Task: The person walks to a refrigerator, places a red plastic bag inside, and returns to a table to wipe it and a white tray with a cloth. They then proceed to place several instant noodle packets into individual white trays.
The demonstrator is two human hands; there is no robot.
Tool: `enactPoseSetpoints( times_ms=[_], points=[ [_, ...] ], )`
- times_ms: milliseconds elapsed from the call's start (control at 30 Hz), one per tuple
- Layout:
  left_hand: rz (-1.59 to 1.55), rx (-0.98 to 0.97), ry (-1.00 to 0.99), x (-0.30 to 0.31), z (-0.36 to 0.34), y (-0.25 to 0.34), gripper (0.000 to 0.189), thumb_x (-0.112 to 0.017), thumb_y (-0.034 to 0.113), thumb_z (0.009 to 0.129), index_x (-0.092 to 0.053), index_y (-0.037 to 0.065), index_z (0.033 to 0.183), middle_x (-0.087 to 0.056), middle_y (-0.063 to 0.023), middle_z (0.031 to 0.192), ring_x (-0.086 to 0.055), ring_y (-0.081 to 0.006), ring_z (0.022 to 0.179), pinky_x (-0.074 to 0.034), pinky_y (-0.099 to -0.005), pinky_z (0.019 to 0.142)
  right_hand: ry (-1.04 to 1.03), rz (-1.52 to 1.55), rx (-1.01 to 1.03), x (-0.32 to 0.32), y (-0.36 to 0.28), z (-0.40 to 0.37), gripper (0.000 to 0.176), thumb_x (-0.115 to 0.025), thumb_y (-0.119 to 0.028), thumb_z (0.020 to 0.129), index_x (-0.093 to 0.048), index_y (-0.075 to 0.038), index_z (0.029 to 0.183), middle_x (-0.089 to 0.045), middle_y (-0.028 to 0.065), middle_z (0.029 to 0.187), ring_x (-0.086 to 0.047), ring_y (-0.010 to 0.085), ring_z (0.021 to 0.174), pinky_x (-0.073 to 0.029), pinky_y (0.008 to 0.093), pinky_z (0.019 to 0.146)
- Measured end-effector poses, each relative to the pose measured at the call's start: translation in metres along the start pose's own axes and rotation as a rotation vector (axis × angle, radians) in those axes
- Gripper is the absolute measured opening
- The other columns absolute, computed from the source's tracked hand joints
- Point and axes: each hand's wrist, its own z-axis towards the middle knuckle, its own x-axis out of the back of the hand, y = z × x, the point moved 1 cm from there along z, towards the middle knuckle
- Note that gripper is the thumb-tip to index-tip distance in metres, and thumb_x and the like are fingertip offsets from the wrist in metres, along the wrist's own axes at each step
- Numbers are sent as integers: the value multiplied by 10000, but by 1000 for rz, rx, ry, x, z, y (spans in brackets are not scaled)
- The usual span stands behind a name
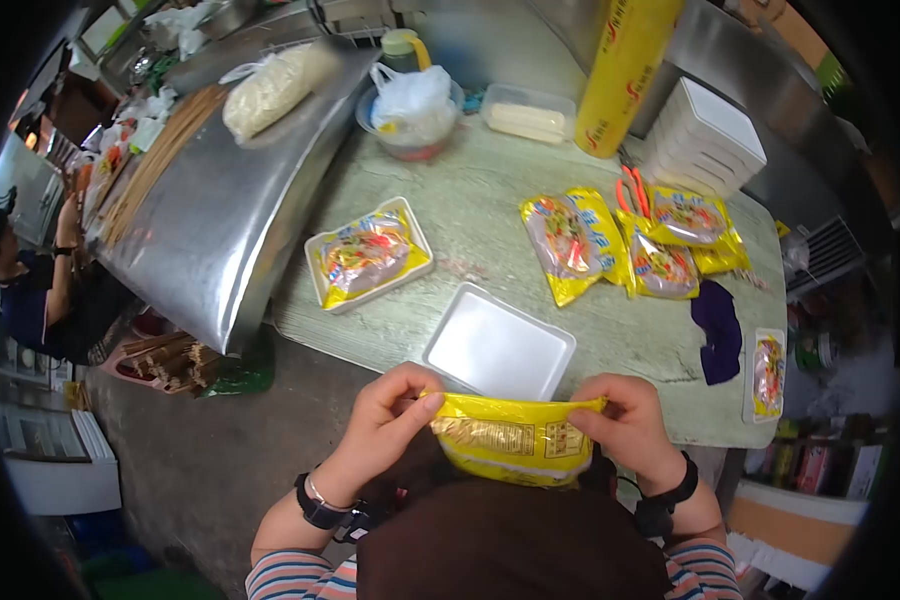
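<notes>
Between my two hands a yellow food packet (515, 440) is stretched by its upper edge, its printed label side facing up. My left hand (390, 415) pinches one top corner, and my right hand (625, 415) pinches the other. Just beyond the packet, a bare white tray (500, 343) lies at the table's near edge. Left of it, another white tray (420, 218) holds a yellow packet (362, 256) with a picture of food. More such packets (575, 240) lie loose toward the right.
Red-handled scissors (635, 190) lie by the packets, near stacked white trays (707, 140) and a yellow film roll (625, 75). A purple cloth (716, 330) and another filled tray (767, 375) are at right. A steel counter (240, 190) adjoins the left; a person (45, 270) is beyond it.
</notes>
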Motion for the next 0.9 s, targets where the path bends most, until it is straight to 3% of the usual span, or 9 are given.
enactPoseSetpoints(
  times_ms=[67,133,233,333,467,533,633,733,900],
  points=[
    [-94,99,-35,1,3,-1,411,-562,233,1017,-437,38,1357,-566,-102,1238,-601,-154,1082,-548,-312,836,-18,-173,215,-4,-18,6,149,-753,-87,866,-684,-13,974,-680,18,829,-629,69,724,-475,217,619],
    [-170,123,-85,1,-1,5,494,-551,287,1018,-387,39,1411,-529,-125,1302,-596,-174,1118,-551,-322,842,-56,-417,476,-6,-31,9,185,-777,-105,825,-689,-53,980,-676,88,808,-670,188,670,-506,274,589],
    [-308,189,-243,-5,2,9,706,-519,411,1012,-223,49,1541,-435,-168,1450,-552,-246,1243,-532,-348,915,-243,-639,700,-39,-38,20,212,-779,-153,826,-682,-90,1004,-671,70,811,-676,218,700,-518,308,597],
    [-361,86,-257,-20,14,12,744,-639,191,953,-220,19,1543,-422,-151,1482,-477,-225,1321,-424,-359,1061,-478,-679,766,-72,-16,30,218,-816,-184,793,-700,-106,961,-705,42,861,-692,202,766,-533,329,616],
    [-254,223,-289,-14,15,11,634,-653,58,927,-346,3,1479,-549,-87,1359,-518,-141,1240,-433,-337,1047,-446,-479,805,-64,-25,34,259,-795,-191,811,-704,-101,1036,-715,39,981,-696,183,819,-522,295,659],
    [-286,254,-302,-11,20,12,620,-660,75,930,-362,6,1468,-563,-80,1340,-535,-137,1215,-444,-329,1030,-164,-468,453,-37,-42,39,226,-771,-161,828,-708,-73,1026,-707,38,1011,-683,155,850,-507,273,694],
    [-211,240,-365,-3,40,28,576,-686,120,928,-424,10,1428,-626,-65,1246,-584,-125,1130,-478,-309,973,92,-450,499,-26,-53,69,172,-749,-131,851,-707,-43,994,-689,25,968,-648,105,851,-492,242,710],
    [69,185,-654,-1,65,35,487,-712,133,912,-515,-1,1337,-681,-68,1130,-613,-113,1059,-492,-291,940,-225,-341,127,-19,-35,78,176,-745,-166,878,-690,-21,962,-663,1,834,-610,73,720,-458,225,609],
    [-131,232,-519,8,62,27,317,-720,103,902,-621,-10,1182,-681,-60,1125,-616,-104,1055,-497,-270,921,-42,-36,48,-10,1,73,160,-702,-153,931,-683,6,939,-639,-35,780,-544,24,679,-443,207,590]
  ],
)
